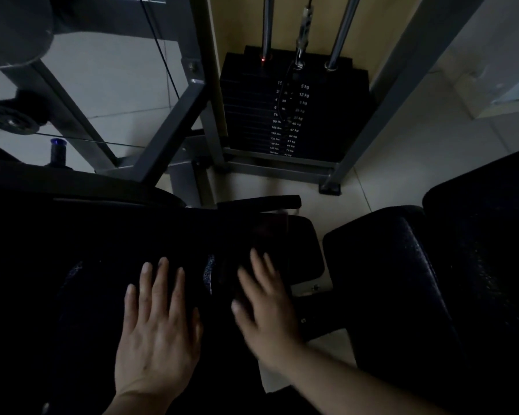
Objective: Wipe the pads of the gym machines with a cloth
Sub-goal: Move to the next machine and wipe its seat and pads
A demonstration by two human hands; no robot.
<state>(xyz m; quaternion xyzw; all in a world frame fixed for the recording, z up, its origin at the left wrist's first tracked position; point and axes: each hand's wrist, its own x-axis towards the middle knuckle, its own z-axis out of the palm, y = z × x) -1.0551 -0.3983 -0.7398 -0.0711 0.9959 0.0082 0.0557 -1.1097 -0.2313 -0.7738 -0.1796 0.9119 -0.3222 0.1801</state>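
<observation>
In dim light, a black seat pad (87, 295) of a gym machine fills the lower left. My left hand (159, 330) lies flat on it, fingers apart, holding nothing. My right hand (264, 310) is blurred and presses down on a dark cloth (270, 232). The cloth lies over the pad's right end, and its outline is hard to make out. Its far edge shows just beyond my fingertips.
Another black pad (402, 280) stands to the right across a gap of tiled floor. Straight ahead is the weight stack (282, 115) inside a grey steel frame (174, 130). At the left are a pulley wheel (12, 118) and a bottle with a blue cap (57, 152).
</observation>
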